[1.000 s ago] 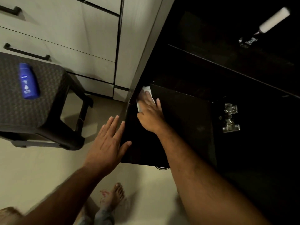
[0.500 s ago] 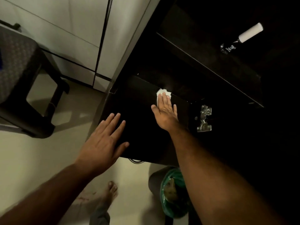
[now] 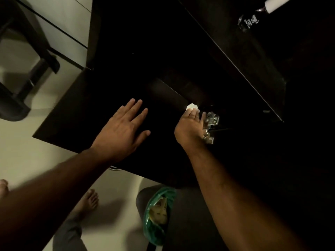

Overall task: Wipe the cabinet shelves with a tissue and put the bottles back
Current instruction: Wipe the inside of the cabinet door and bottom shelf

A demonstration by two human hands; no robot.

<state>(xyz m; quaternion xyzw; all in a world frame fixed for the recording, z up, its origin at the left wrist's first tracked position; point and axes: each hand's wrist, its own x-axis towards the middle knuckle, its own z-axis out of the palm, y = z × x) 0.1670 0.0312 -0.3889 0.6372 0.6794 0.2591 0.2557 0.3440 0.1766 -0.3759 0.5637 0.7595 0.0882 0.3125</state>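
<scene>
A small white tissue (image 3: 191, 106) lies at the far right edge of a dark cabinet panel (image 3: 76, 124), right beside a metal hinge (image 3: 212, 120). The fingers of my right hand (image 3: 188, 128) press down on it. My left hand (image 3: 121, 131) lies flat on the same panel, fingers spread, to the left of the right hand. On a dark upper shelf (image 3: 235, 57) at the top right lies a dark bottle (image 3: 252, 19) with a white cap. The cabinet's inside is too dark to show more.
A bin lined with a green bag (image 3: 158, 214) stands on the floor below the panel, between my arms. A dark stool (image 3: 20, 73) stands at the left, by pale drawer fronts (image 3: 68, 24). My bare foot (image 3: 89, 198) is on the light floor.
My right hand has slid the tissue rightward along the panel, from its left corner to the hinge. The left hand stays flat on the panel. The view has swung right, off the stool.
</scene>
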